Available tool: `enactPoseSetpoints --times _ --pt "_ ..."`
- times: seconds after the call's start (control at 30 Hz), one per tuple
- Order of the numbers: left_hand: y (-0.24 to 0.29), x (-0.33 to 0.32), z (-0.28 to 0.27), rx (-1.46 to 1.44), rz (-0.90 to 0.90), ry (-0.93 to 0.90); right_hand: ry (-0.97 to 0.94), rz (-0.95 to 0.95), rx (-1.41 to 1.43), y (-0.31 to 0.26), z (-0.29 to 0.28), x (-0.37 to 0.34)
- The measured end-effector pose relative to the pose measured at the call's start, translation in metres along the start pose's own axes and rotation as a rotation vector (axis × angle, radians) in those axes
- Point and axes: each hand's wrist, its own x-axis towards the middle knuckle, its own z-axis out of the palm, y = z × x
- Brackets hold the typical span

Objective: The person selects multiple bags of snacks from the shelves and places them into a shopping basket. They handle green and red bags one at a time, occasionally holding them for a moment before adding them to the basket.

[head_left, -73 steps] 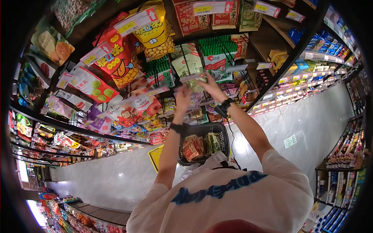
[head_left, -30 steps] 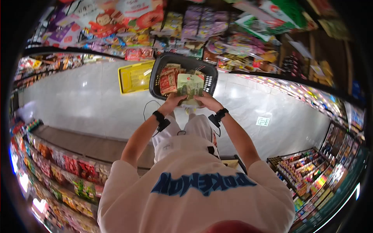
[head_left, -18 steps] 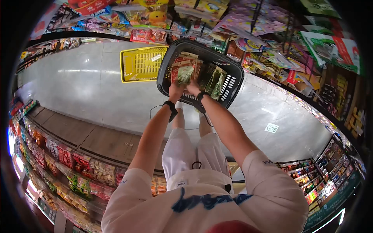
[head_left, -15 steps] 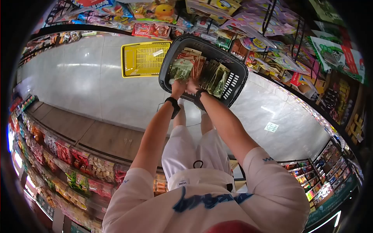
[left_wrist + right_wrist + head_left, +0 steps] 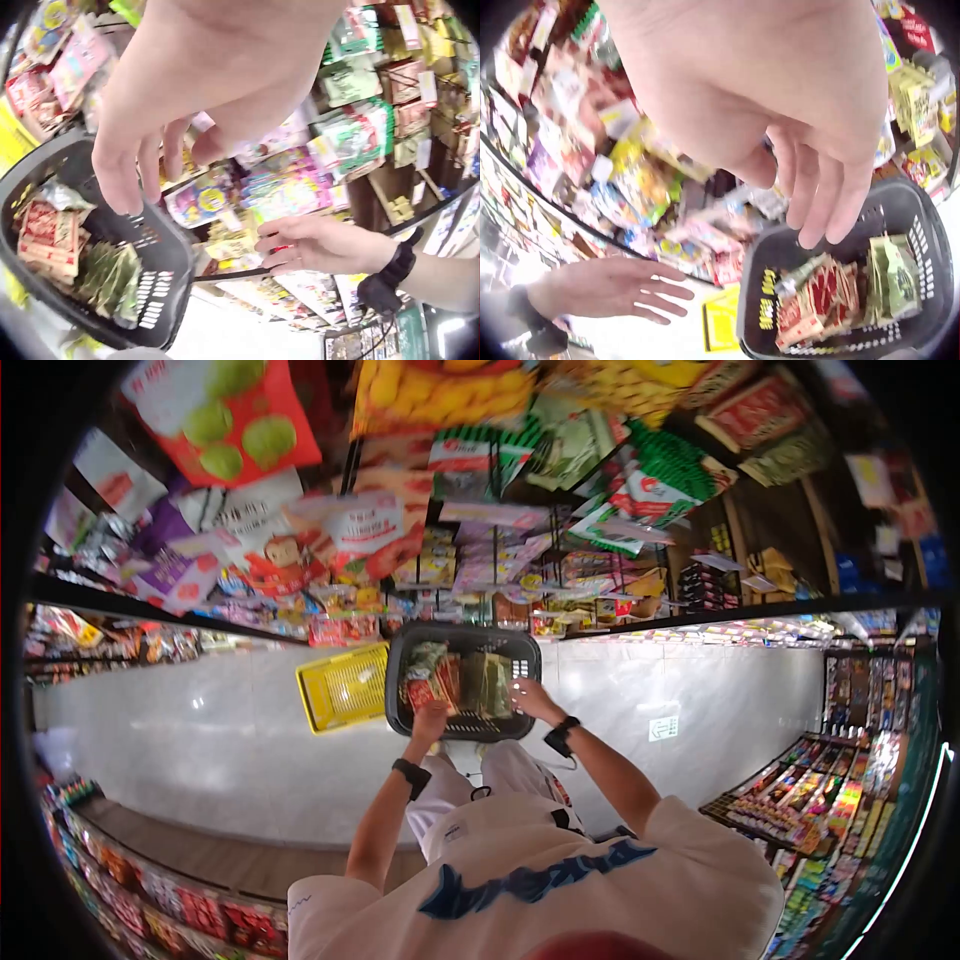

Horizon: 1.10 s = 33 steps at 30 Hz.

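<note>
A dark grey shopping basket stands in front of the person's feet. Red snack packets fill its left part, with a pale green packet at their far end. Green snack packets stand in a row to their right. My left hand is over the basket's near left rim, its fingers loosely bent and holding nothing in the left wrist view. Near the basket's right side is my right hand; its fingers hang relaxed above the basket in the right wrist view, with nothing in them.
A yellow basket lies on the floor left of the dark one. Beyond both baskets rises a shelf hung with snack bags, among them green-and-white seed bags. More stocked shelves stand behind at the right.
Both hands took a pale green packet from the shelf and lowered it into the dark basket onto the red packets. They have since let go and moved apart, and the head view has lifted.
</note>
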Motion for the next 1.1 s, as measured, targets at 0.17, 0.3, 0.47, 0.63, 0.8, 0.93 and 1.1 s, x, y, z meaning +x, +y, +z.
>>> enactPoseSetpoints --times 0.17,0.3,0.47,0.63,0.8,0.93,1.1 --pt "0.185 0.054 -0.036 -0.244 0.076 -0.254 0.259 -0.154 0.370 -0.149 -0.134 -0.034" --pt "0.270 0.141 -0.015 -0.142 0.302 -0.087 0.498 -0.450 0.493 -0.242 -0.230 0.026" --pt "0.355 0.271 0.015 -0.516 0.317 0.160 0.975 -0.849 0.004 -0.251 -0.276 0.144" --pt "0.412 0.282 -0.010 -0.954 -0.068 -0.111 0.728 -0.518 0.161 -0.275 -0.290 0.149" --pt "0.408 0.283 -0.020 -0.985 0.121 -0.314 0.655 -0.561 0.077 -0.287 -0.276 0.126" --pt "0.408 0.267 -0.023 -0.976 0.135 -0.299 0.939 -0.685 -0.124 -0.279 -0.263 0.160" --pt "0.388 0.232 -0.019 -1.074 -0.020 -0.186 0.965 -0.390 0.045 -0.289 -0.268 0.170"
